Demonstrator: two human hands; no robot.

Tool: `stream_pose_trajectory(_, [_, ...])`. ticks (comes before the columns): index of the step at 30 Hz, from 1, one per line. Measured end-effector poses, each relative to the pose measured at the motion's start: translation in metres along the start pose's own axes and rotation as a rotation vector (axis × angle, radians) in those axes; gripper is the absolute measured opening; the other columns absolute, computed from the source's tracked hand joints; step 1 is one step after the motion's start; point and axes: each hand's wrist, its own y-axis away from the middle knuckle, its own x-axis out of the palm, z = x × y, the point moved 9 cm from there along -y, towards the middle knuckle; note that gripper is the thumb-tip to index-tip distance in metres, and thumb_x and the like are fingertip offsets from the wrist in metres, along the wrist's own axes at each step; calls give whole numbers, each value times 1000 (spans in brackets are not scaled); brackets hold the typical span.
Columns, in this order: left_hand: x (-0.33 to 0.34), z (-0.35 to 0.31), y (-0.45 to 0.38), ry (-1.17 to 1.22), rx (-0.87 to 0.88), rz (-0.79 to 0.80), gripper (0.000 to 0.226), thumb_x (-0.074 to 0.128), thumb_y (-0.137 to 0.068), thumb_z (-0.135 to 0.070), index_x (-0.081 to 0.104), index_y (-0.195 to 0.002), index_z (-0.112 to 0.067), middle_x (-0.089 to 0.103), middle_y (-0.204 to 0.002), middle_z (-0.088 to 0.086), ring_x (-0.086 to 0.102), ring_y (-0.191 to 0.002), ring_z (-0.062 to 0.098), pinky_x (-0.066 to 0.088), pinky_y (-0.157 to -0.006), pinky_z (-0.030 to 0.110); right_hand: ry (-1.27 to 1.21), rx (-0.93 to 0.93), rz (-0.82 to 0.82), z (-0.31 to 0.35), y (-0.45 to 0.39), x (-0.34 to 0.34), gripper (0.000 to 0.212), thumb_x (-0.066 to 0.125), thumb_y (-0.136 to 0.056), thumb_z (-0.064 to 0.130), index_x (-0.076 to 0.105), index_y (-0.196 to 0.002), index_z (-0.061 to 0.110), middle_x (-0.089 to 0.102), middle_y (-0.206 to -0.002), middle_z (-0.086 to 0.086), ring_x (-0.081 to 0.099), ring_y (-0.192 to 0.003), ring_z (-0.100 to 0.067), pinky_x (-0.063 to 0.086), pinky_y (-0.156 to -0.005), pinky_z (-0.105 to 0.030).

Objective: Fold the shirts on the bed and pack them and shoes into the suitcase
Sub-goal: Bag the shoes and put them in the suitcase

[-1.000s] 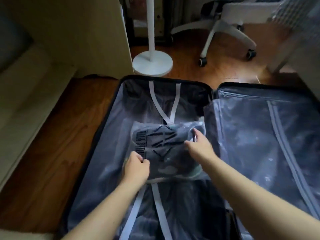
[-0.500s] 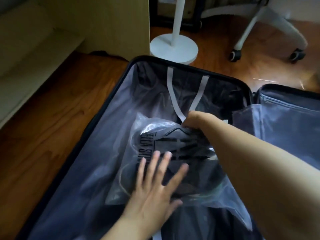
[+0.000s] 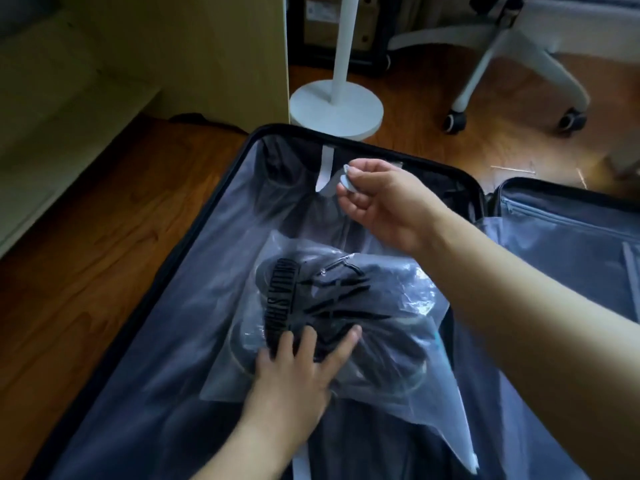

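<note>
plastic shoe bag (image 3: pixel 388 306) under left hand (image 3: pixel 294 372); right hand (image 3: pixel 384 199) pinches strap (image 3: pixel 325 164).

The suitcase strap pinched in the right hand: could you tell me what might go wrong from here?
The right hand pinches only the tip of the strap, so it might slip free. The clear bag of shoes looks slippery; under the flat left hand alone it could slide off-centre in the suitcase before being strapped.

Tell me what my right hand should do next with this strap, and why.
Probably draw the strap down across the bagged shoes. Your right hand pinches its end above the bag, while your left hand presses the bag flat inside the suitcase.
</note>
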Motion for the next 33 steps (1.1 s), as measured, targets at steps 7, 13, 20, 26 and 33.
stream_pose_trajectory(7, [-4,40,-88,-63,-42,35,105,82,-72,-36,19,-155,-41,56,-106,13,56,-79,34,47,-65,46,12,93,-99,-15,62,1,14,57,-97,-3,60,-101,10,64,-69,-2,65,-60,-11,56,-60,-23])
stream_pose_trajectory(13, [0,62,-148,-24,-64,225,81,61,-90,-60,13,-152,-44,43,-119,11,54,-104,36,47,-82,48,244,119,-341,-73,74,-28,15,58,-94,-9,58,-95,6,61,-72,-9,57,-52,-15,52,-52,-23])
stream_pose_trajectory(20, [25,87,-82,23,-77,-17,91,73,-83,-23,25,-159,-9,42,-155,12,40,-143,29,24,-124,44,700,-51,-344,-115,53,-30,29,65,-85,2,74,-84,29,74,-79,-1,71,-72,-17,56,-73,-35])
stream_pose_trajectory(26, [-9,100,-50,51,-288,-28,68,63,-80,-5,47,-147,-8,43,-152,17,36,-143,36,30,-119,50,718,59,-299,-136,55,-38,60,51,-88,-6,59,-137,28,67,-120,5,62,-99,-13,53,-95,-32])
stream_pose_trajectory(33, [-140,15,-60,329,-364,27,37,53,-86,-5,67,-118,-18,61,-122,9,49,-116,33,40,-100,45,574,291,-319,-62,218,-60,34,49,-92,-8,68,-96,19,62,-82,-8,64,-65,-24,53,-56,-28])
